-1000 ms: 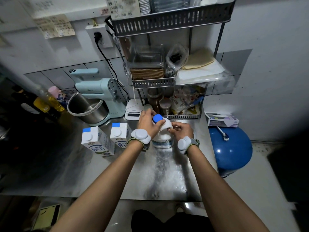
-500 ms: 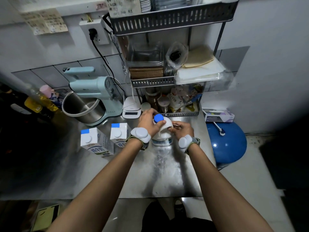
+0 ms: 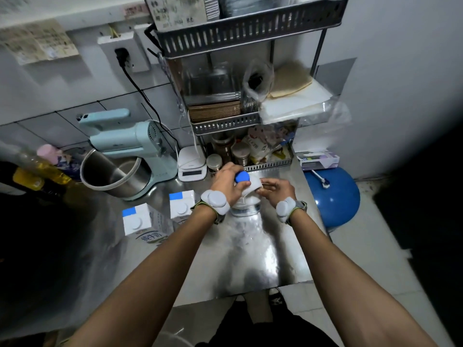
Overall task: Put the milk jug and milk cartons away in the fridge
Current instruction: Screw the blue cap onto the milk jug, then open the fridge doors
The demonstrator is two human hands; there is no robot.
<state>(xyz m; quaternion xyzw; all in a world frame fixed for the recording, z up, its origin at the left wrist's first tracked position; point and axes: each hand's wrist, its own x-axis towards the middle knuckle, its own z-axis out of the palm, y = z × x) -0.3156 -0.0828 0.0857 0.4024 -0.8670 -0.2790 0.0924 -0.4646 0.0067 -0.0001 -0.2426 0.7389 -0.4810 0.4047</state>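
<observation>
A white milk jug [image 3: 246, 196] with a blue cap [image 3: 242, 177] stands on the steel counter [image 3: 250, 259]. My left hand [image 3: 226, 182] wraps around its neck and left side. My right hand [image 3: 276, 189] grips the jug's right side at the handle. Both wrists wear white sensor bands. Two white milk cartons with blue corners stand left of the jug: one [image 3: 181, 204] right beside my left wrist, the other [image 3: 144, 225] further left and nearer me. No fridge is in view.
A pale blue stand mixer [image 3: 130, 149] with a steel bowl sits at the back left, a white scale [image 3: 191, 164] beside it. A wire rack [image 3: 250, 121] with jars and packets stands behind the jug. A blue bin [image 3: 333, 196] sits on the floor to the right.
The view has tilted down slightly, so the counter's things sit a little higher in frame. Both hands stay on the jug, which still rests on the counter.
</observation>
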